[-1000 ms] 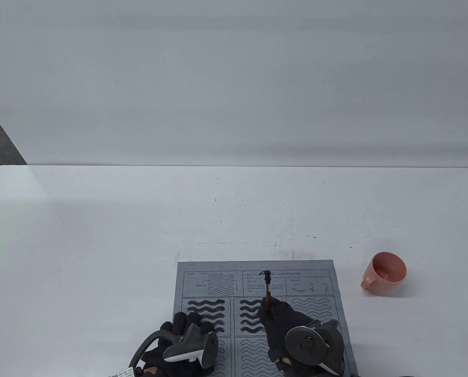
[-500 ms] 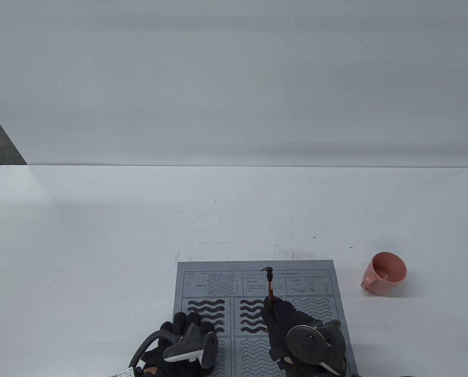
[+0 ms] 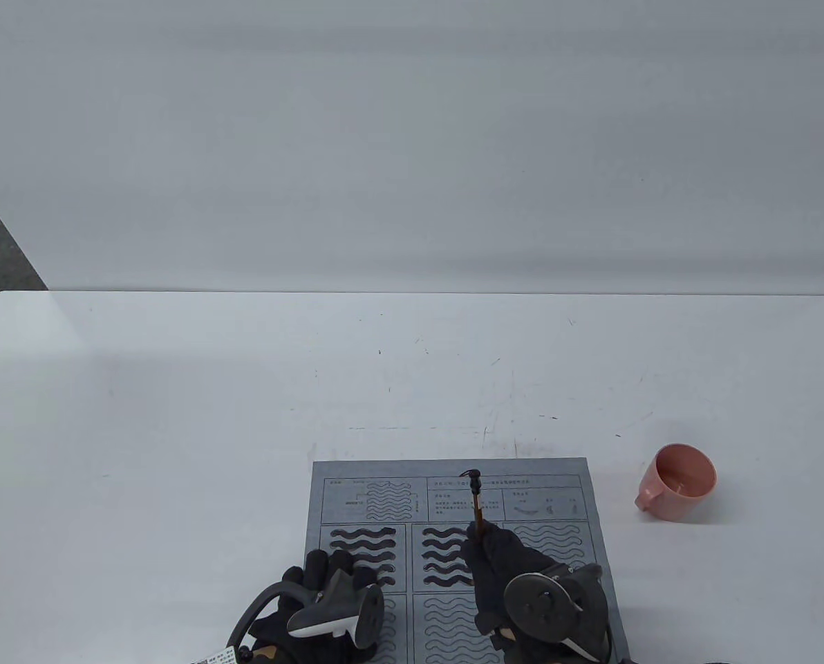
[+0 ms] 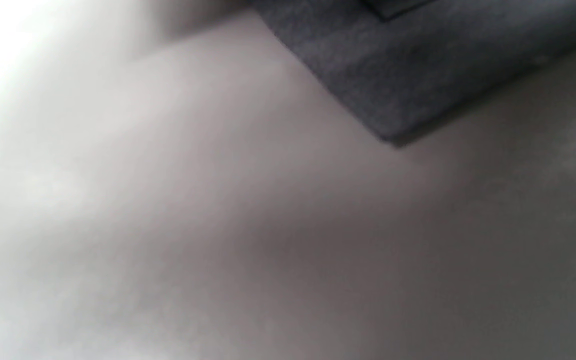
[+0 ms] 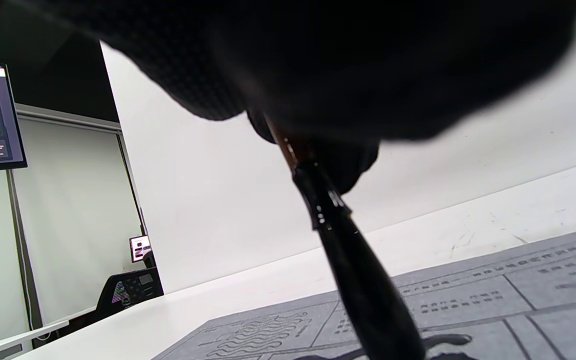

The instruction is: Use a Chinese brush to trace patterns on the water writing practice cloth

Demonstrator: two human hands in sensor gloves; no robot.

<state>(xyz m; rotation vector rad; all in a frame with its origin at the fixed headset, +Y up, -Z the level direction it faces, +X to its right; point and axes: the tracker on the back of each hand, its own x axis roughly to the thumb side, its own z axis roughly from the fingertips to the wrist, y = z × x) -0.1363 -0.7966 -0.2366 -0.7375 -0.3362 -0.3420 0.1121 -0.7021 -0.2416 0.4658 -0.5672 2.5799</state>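
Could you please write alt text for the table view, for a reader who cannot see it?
A gloved right hand holds a Chinese brush upright over a grey water writing practice cloth, where several wave patterns are already darkened. The left hand rests on the cloth's left side, and a pink cup stands to the right on the white table.

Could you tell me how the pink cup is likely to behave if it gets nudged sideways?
The pink cup looks like thin plastic, so probably light and likely to slide on the smooth white table. It already sits tilted toward its handle, so a nudge might rock or tip it.
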